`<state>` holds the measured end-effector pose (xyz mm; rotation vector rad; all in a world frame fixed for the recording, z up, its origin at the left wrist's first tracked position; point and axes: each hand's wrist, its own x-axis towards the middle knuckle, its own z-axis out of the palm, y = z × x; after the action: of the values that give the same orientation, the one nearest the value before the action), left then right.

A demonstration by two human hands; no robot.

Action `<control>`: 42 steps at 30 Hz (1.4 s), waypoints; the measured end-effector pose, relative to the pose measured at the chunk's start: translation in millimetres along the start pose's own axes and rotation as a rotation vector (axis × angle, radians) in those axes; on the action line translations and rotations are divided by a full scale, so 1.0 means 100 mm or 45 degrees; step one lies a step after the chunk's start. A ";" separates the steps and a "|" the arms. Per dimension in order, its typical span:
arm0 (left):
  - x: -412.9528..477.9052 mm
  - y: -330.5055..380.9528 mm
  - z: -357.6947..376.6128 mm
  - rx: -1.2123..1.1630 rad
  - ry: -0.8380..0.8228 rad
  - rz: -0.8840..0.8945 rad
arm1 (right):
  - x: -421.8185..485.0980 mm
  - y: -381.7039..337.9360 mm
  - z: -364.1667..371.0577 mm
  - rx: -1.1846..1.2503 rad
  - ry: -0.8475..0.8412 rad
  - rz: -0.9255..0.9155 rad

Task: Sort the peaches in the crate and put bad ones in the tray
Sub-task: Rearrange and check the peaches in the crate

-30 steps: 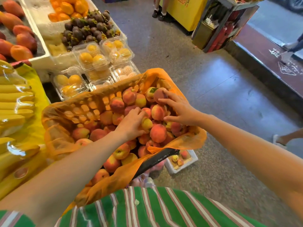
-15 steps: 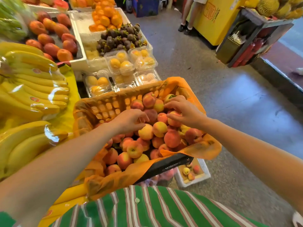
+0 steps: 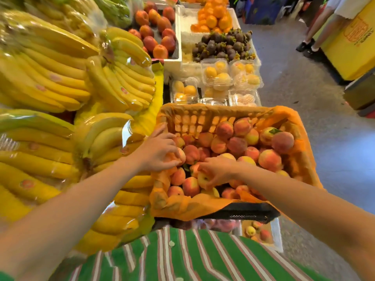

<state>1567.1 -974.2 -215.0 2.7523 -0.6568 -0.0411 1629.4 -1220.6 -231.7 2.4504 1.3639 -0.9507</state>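
Moved the left hand (image 3: 157,151) from the middle of the pile to the left wall of the crate (image 3: 203,118), now curled over a peach (image 3: 181,156) there; brought the right hand (image 3: 219,169) down from the far right peaches to centre frame, now gripping a pale peach (image 3: 203,178). Swung the view left onto more bananas (image 3: 60,67).

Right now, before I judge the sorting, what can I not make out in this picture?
Head view only:
- tray: mostly hidden behind the crate and the striped shirt; its contents barely show.
- pinkish peach: covered by fingers of the left hand; condition unreadable.
- yellow peach: its underside hidden by the right hand.
- lower peaches: buried beneath the top layer.
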 end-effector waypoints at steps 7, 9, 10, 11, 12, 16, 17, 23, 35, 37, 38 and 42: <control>0.00 -0.08 0.05 -0.053 0.120 0.022 | 0.13 0.08 0.13 -0.007 0.212 -0.054; 0.01 -0.11 0.03 -0.073 0.141 0.000 | 0.11 0.16 0.09 0.086 0.339 -0.046; 0.01 -0.12 0.03 -0.076 0.146 -0.011 | 0.12 0.20 0.06 0.144 0.415 -0.033; 0.02 -0.14 0.01 -0.078 0.151 -0.019 | 0.13 0.24 0.02 0.220 0.500 -0.022; 0.03 -0.16 0.00 -0.084 0.158 -0.028 | 0.15 0.27 -0.03 0.294 0.580 -0.008; 0.04 -0.22 -0.02 -0.108 0.165 -0.031 | 0.31 0.33 -0.23 0.283 0.809 0.062; 0.04 -0.23 -0.02 -0.105 0.157 -0.025 | 0.38 0.33 -0.25 0.212 0.820 0.075; 0.02 -0.27 -0.01 -0.123 0.139 -0.005 | 0.59 0.31 -0.25 0.155 0.836 0.129; 0.01 -0.25 -0.07 -0.191 0.185 -0.009 | 0.74 -0.06 -0.07 0.205 0.637 -0.264; 0.00 -0.25 -0.08 -0.192 0.178 -0.016 | 0.83 -0.10 -0.08 0.231 0.647 -0.234; 0.00 -0.25 -0.08 -0.195 0.175 -0.019 | 0.84 -0.11 -0.10 0.252 0.649 -0.237; 0.01 -0.26 -0.10 -0.207 0.153 -0.030 | 0.72 -0.02 -0.17 0.455 0.705 -0.276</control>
<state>1580.0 -949.5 -213.1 2.5836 -0.5628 0.0621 1662.6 -1161.8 -262.6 3.0417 1.7883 -0.6119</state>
